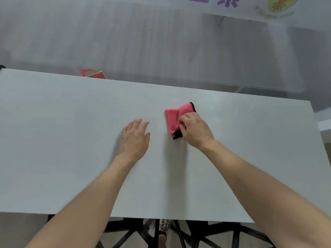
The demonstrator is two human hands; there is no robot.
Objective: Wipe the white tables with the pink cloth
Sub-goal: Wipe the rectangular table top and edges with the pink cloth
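A folded pink cloth (173, 119) with a black edge lies on the white table (71, 140), a little right of its middle. My right hand (196, 130) is on the cloth's right side, fingers curled over it and gripping its fold. Left of the cloth, my left hand (135, 137) lies flat on the bare tabletop with straight fingers and holds nothing. A gap of table separates it from the cloth.
A red object (92, 73) shows just beyond the table's far edge at the left. Frosted glass panels (161, 42) stand behind. Black chair frames (155, 233) sit under the near edge. Another white surface (325, 125) pokes in at the right.
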